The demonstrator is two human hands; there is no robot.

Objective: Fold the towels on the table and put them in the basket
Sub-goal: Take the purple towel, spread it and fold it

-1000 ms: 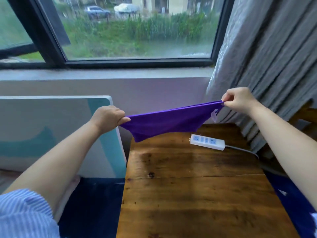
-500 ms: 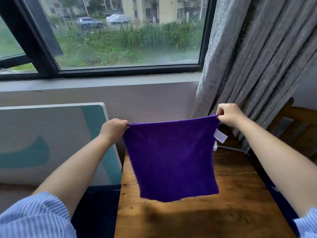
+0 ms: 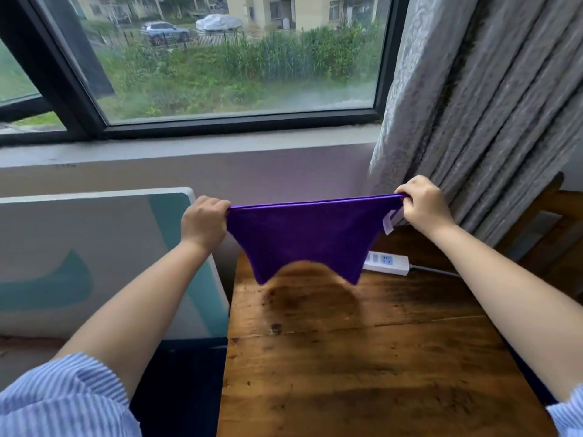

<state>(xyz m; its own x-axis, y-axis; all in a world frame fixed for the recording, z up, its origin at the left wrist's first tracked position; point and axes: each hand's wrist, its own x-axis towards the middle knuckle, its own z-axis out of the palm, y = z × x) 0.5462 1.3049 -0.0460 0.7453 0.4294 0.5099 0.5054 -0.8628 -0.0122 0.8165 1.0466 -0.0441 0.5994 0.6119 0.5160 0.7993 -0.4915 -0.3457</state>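
Risen off the table (image 3: 378, 357), purple towel (image 3: 303, 238) hangs doubled — both hands' fingers (image 3: 217, 205) clamped on its top edge.

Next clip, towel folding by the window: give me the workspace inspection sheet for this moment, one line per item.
Surface: wooden table, worn and stained, mostly bare.
Job's things: one purple towel held taut in the air above the table's far end, white tag at its right corner; no basket seen.
Clutter: white power strip at the far right of the table.
Grippers: left hand and right hand each pinch a top corner of the towel.
Cables: the strip's grey cable runs off right.
Surroundings: window, grey curtain, white-and-teal board leaning left.
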